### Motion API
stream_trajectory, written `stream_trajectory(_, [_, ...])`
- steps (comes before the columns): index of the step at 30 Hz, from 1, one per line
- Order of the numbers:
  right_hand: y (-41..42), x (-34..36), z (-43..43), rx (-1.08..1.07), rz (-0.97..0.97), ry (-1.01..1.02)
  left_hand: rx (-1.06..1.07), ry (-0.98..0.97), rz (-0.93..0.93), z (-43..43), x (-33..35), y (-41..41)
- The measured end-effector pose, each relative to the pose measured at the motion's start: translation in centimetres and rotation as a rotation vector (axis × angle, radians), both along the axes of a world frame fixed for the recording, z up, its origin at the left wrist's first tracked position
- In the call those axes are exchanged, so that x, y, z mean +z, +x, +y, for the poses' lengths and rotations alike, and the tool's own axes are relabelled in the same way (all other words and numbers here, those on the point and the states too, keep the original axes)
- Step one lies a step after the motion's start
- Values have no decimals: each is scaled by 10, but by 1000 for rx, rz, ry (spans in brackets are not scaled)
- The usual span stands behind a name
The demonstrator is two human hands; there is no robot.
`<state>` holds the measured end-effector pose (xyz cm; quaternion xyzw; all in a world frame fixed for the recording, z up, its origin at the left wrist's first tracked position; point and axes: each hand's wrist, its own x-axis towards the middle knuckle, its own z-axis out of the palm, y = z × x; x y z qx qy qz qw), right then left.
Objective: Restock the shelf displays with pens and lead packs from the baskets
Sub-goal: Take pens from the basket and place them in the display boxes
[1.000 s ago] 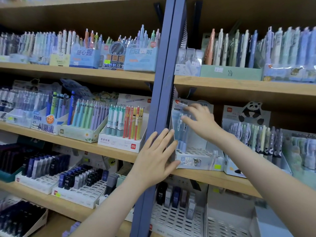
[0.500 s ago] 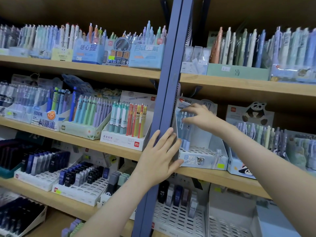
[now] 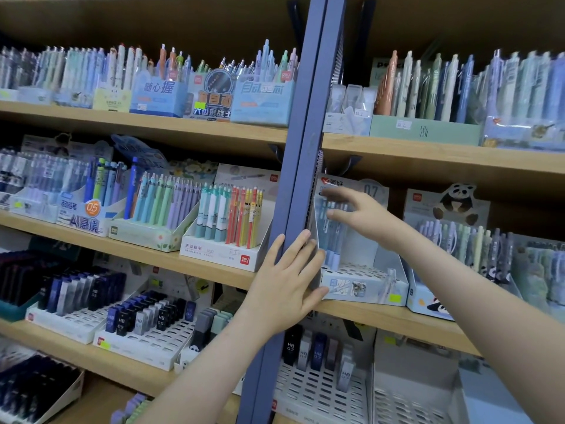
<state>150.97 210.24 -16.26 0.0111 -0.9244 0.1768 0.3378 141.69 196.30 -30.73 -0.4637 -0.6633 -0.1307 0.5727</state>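
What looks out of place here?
Nothing spilled or broken. The pen box beside the blue post looks nearly bare: few pens at its left, most holes empty; the white box left of the post is packed.

Stationery shop, stock wall: wooden shelves (image 3: 153, 127) fixed to a blue metal upright (image 3: 302, 133) carry row upon row of branded cardboard display boxes (image 3: 226, 249), each packed with pastel pens (image 3: 159, 200) stood on end for sale. Lower down, slotted trays (image 3: 153, 347) hold small lead packs (image 3: 120, 321) marked HB. Bright price stickers (image 3: 395, 298) dot the box fronts, and a cut-out panda (image 3: 457, 201) tops one display.
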Motion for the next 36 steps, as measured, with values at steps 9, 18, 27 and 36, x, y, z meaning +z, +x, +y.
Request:
stream_trajectory(9, [-2,2,4,-175,115,158,10,-11,-13,0,1,1])
stream_trajectory(18, [4,-10,0,-15,109,-29,31,-17,-15,-1,2,3])
stream_trajectory(27, [26,-43,6,-153,95,145,126,93,-38,2,1,10])
stream_trajectory(36, [81,-118,-8,-100,210,311,-157,262,-171,21,-31,63])
